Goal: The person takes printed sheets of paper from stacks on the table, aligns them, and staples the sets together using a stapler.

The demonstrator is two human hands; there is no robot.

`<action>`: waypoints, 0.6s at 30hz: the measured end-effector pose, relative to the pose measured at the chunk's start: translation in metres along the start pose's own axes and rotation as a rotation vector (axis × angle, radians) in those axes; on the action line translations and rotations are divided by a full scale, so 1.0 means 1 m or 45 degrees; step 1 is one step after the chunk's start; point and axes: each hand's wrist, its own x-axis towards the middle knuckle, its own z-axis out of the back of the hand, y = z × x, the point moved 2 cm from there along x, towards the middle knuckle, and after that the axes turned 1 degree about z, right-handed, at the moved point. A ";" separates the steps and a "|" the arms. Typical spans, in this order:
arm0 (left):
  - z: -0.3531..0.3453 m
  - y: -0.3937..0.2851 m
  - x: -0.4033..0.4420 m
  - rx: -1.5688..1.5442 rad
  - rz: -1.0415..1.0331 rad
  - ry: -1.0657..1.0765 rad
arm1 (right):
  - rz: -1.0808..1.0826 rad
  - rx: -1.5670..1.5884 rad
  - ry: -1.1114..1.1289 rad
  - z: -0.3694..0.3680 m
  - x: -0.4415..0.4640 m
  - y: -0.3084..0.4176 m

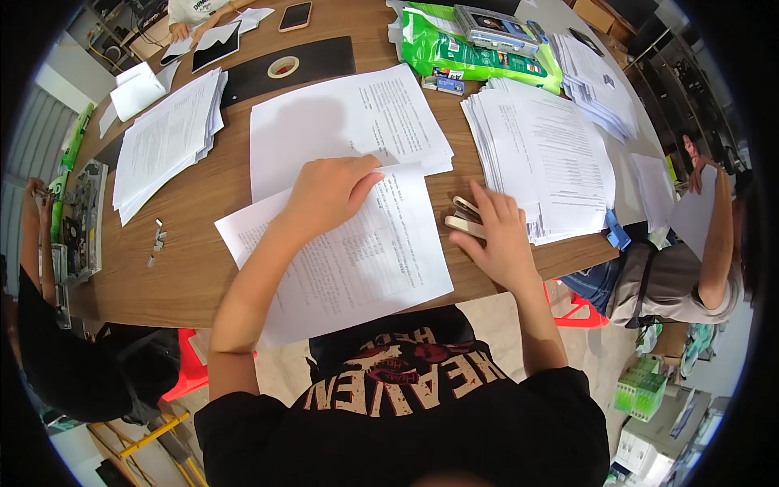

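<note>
My left hand (337, 192) is closed on the top edge of some printed sheets (365, 272), thumb pressed against the fingers. Those sheets lie slanted and reach past the table's near edge. To their right, my right hand (501, 243) has its thumb and fingers around a small pale stapler (465, 227), whose jaw end points left. Just beyond my left hand is a stack of printed paper (341, 114), partly covered by the held sheets. Another thick stack of printed pages (544, 158) is close beyond my right hand.
A third paper stack (166, 146) lies left, near small staple strips (157, 242). Farther back are a tape roll (283, 67), a phone (295, 16) and a green package (462, 53). Other people sit around the table (195, 276); one at right holds paper (696, 213).
</note>
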 end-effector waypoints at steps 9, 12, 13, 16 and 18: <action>-0.002 -0.012 -0.008 -0.003 -0.121 0.076 | 0.166 0.401 -0.026 0.016 0.018 0.013; -0.004 -0.016 -0.010 -0.024 -0.175 0.027 | 0.289 0.212 -0.018 0.033 0.031 0.031; -0.004 -0.017 -0.010 -0.028 -0.170 0.026 | 0.329 0.129 0.001 0.036 0.033 0.036; -0.001 -0.019 -0.013 0.007 -0.169 0.029 | 0.407 0.003 0.029 0.038 0.036 0.042; -0.001 -0.021 -0.014 0.010 -0.184 0.024 | 0.435 -0.039 0.028 0.039 0.037 0.043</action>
